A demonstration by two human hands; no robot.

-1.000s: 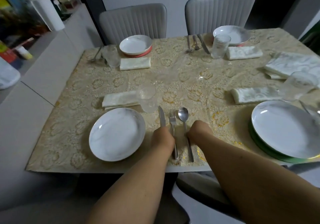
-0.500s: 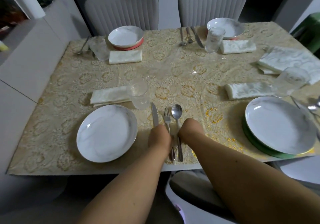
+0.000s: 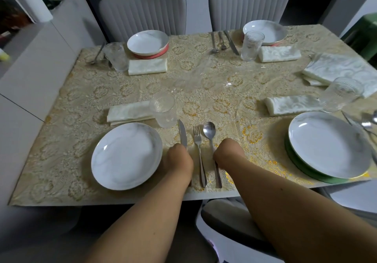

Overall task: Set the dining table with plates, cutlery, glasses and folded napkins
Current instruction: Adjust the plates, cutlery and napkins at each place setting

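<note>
The table (image 3: 142,91), spread with a gold floral cloth, reaches away from both hands to two grey chairs (image 3: 142,12) on its far side. Left of the left hand (image 3: 179,160), just beside it, sits the near white plate (image 3: 126,155); well off to the right of the right hand (image 3: 227,153) a second white plate (image 3: 328,144) lies on a green one. Two smaller plates (image 3: 148,42) stand far ahead of the hands, by the chairs. A loose stack of napkins (image 3: 342,69) lies far out to the right; one folded napkin (image 3: 129,113) lies ahead and left of the left hand, another (image 3: 291,104) ahead and right of the right hand. A glass (image 3: 163,110) stands straight ahead of the left hand, touching that left napkin, and a second glass (image 3: 340,94) stands far right.

Between the hands lies the fork (image 3: 199,152). The knife (image 3: 183,133) runs out from under the left hand, which lies on its handle, and the spoon (image 3: 211,138) passes under the right hand. Both hands are seen from behind with fingers tucked under, a small gap apart; they seem to press or pinch the handles, but I cannot tell whether they truly grip.
</note>
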